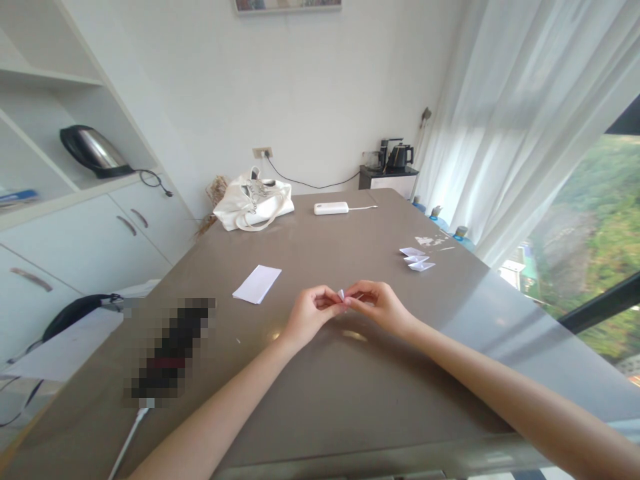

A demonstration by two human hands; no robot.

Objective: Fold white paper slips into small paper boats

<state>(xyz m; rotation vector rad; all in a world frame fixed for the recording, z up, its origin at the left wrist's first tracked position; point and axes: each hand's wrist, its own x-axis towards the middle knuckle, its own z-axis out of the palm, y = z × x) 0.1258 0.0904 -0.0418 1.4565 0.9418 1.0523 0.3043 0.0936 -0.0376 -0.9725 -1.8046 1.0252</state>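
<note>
My left hand [311, 312] and my right hand [376, 304] meet above the middle of the grey-brown table [320, 393]. Both pinch a tiny folded piece of white paper [341, 294] between their fingertips; only its small tip shows between the fingers. A rectangular sheet of white paper [257, 283] lies flat on the table to the left of my hands. Three small folded white paper shapes [417, 259] sit in a row to the right and farther back, with paper scraps [429, 241] just beyond them.
A white handbag [253, 203] and a white power strip [331, 208] with a cord lie at the table's far end. A blurred dark object [167, 350] stands near the left front. White cabinets with a kettle [95, 152] line the left; curtains and a window fill the right.
</note>
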